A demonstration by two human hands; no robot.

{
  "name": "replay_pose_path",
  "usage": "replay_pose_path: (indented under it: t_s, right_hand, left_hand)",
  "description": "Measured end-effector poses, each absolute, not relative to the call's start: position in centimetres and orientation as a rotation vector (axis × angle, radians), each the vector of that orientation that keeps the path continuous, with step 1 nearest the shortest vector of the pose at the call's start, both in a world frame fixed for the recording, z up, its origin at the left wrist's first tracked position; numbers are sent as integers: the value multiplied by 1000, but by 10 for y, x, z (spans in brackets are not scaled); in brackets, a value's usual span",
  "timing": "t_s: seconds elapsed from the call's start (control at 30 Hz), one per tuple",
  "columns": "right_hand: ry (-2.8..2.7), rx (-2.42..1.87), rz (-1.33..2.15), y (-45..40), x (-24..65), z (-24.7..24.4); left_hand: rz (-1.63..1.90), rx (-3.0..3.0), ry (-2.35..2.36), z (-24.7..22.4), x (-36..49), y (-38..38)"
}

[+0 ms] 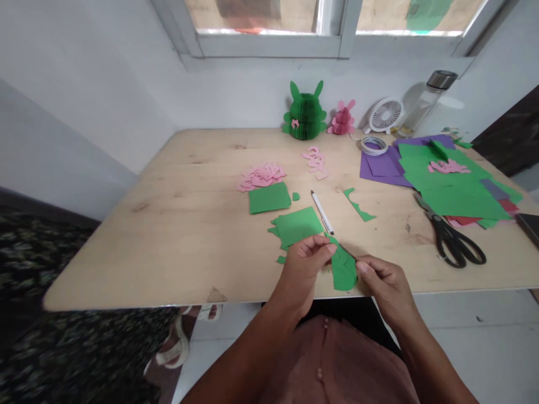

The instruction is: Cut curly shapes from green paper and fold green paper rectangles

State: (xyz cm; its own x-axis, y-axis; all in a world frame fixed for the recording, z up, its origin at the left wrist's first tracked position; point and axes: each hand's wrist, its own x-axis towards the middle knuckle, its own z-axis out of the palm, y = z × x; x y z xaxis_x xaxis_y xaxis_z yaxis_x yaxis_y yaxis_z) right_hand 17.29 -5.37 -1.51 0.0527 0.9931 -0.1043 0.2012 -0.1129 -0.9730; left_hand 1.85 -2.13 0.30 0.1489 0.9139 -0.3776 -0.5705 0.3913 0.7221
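A green paper piece [343, 269] with curved pencil-like lines or cuts is held near the table's front edge. My left hand [305, 266] pinches its upper left edge between thumb and fingers. On its other side, my right hand [383, 278] is closed with thumb and fingertips at the right edge of the same piece. Just beyond my left hand lie a stack of green paper [301, 224] and a white pen [322, 212]. A green offcut [357, 205] rests farther to the right. Black-handled scissors [450, 235] lie on the table, apart from my right hand.
Pink cutouts [263, 177] lie beside green rectangles [269, 197]. At the back stand a green paper rabbit [305, 115], a pink one [342, 119], a small fan [385, 115] and a bottle [425, 104]. A tape roll [374, 146] sits on purple paper [385, 168], near green sheets [458, 193].
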Motion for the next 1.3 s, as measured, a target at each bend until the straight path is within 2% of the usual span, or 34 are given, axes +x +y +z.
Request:
replay_pose_path:
  t_s: [0.77, 1.0, 1.17, 1.3]
  right_hand:
    - [-1294, -1491, 1128, -55, 172, -15]
    - [-1097, -1441, 1201, -56, 174, -23]
    - [-885, -1360, 1260, -58, 176, -24]
    - [-762, -1182, 1362, -62, 170, -12]
  left_hand:
    - [1119, 433, 921, 5, 19, -21]
    - [1125, 405, 912, 2, 21, -20]
    - [1226, 560, 984, 0, 17, -20]
    - [1355, 907, 1078, 6, 10, -24]
